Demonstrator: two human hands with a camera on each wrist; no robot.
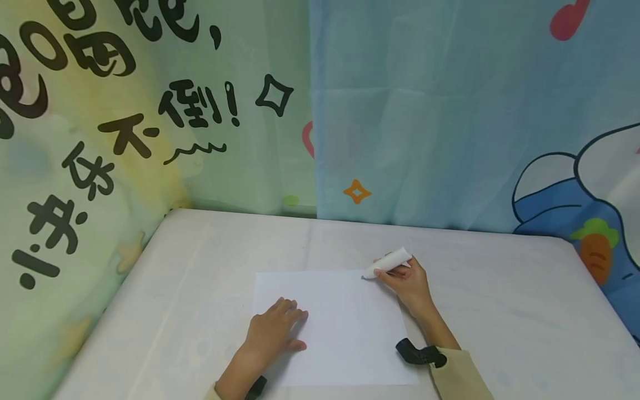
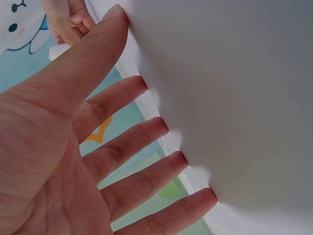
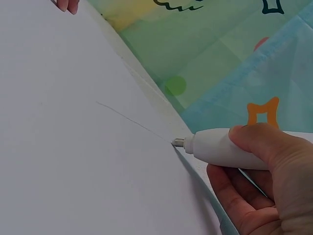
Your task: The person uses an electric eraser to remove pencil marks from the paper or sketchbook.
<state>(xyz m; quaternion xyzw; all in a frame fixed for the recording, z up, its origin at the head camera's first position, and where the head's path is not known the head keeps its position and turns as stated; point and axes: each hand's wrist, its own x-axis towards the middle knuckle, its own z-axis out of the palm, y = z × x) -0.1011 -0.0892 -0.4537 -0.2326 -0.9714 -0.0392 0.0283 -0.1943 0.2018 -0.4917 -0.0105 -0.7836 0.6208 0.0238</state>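
A sheet of white paper [image 1: 345, 328] lies on the table. My left hand [image 1: 275, 330] rests on its left part, fingers spread and fairly straight; the left wrist view shows the fingertips [image 2: 178, 159] pressing on the sheet. At the paper's far right corner, my right hand [image 1: 407, 283] grips a thick white pen-shaped tool [image 1: 390, 262] between thumb and fingers. In the right wrist view, the metal tip of this pen-shaped tool [image 3: 220, 147] touches the sheet near its edge. A thin line [image 3: 132, 120] runs across the paper to that tip.
The white-covered table [image 1: 210, 266] extends around the sheet. Behind it hang a green printed curtain [image 1: 250, 178] with black lettering and a blue curtain [image 1: 425, 139]. A black strap piece [image 1: 420, 354] sits at the right wrist.
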